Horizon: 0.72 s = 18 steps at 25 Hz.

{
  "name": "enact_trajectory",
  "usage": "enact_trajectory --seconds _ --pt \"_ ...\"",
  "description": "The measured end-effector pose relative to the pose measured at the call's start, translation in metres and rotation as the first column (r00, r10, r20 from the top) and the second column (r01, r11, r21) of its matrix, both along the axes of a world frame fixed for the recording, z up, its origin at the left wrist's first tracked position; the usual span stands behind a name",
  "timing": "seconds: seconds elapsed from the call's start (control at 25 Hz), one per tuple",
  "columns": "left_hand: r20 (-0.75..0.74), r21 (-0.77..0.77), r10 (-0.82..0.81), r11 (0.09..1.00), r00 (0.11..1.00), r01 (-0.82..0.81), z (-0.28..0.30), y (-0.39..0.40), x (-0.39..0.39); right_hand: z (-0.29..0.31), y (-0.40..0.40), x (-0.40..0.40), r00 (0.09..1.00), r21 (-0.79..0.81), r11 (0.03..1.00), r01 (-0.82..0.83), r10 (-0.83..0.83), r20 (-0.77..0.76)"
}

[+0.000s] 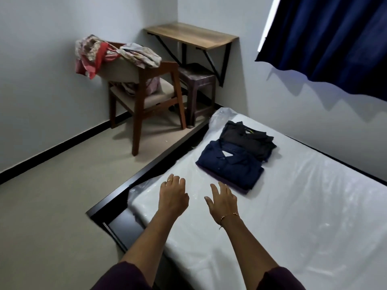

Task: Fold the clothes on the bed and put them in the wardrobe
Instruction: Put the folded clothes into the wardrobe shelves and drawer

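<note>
A: At the centre right of the frame, on the bed (293,206), we have two folded shirts lying side by side: the navy shirt (230,166) nearer to us, the dark grey shirt (248,136) just behind it, their edges touching or overlapping a little.

B: Why so close to the bed's left edge?

A: We judge it keeps them within reach from where we stand, and squared together they can be lifted as one stack. A strip of purple cloth (240,188) shows under the navy one, so something else may lie beneath; we cannot tell what.

B: And our hands?

A: Both hold nothing. The left hand (172,196) hovers at lower centre, fingers relaxed and slightly bent. The right hand (223,200) is beside it with fingers spread, near the navy shirt's closest corner but apart from it.

B: So the folding looks done?

A: For these two, yes. The wardrobe is not in view. In the upper left, loose patterned clothes (109,53) hang over the chair (146,97).
</note>
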<state>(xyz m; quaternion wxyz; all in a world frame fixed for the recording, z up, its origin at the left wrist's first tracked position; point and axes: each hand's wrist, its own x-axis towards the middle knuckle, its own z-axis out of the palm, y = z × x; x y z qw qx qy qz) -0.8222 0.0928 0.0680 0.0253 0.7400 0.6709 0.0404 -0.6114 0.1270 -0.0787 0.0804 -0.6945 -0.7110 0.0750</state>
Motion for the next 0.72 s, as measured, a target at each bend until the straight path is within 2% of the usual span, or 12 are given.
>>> enact_trajectory --seconds 0.2,0.36,0.56,0.72 --pt "-0.001 -0.047 -0.107 0.993 0.994 0.106 -0.034 0.053 0.022 -0.029 0.024 0.055 0.976 -0.038 0.976 0.215 -0.216 -0.039" --pt "0.028 -0.129 -0.105 0.986 0.994 0.108 -0.058 0.08 0.017 -0.061 0.024 0.067 0.963 -0.048 0.962 0.267 -0.268 -0.008" --pt "0.07 -0.14 -0.041 0.989 0.997 0.05 -0.084 0.066 -0.005 -0.072 0.015 0.027 0.988 -0.033 0.988 0.151 -0.15 0.033" --pt "0.093 -0.013 0.024 1.0 0.995 -0.023 -0.087 0.039 -0.051 -0.05 0.011 -0.041 0.996 -0.003 0.998 -0.061 0.061 0.059"
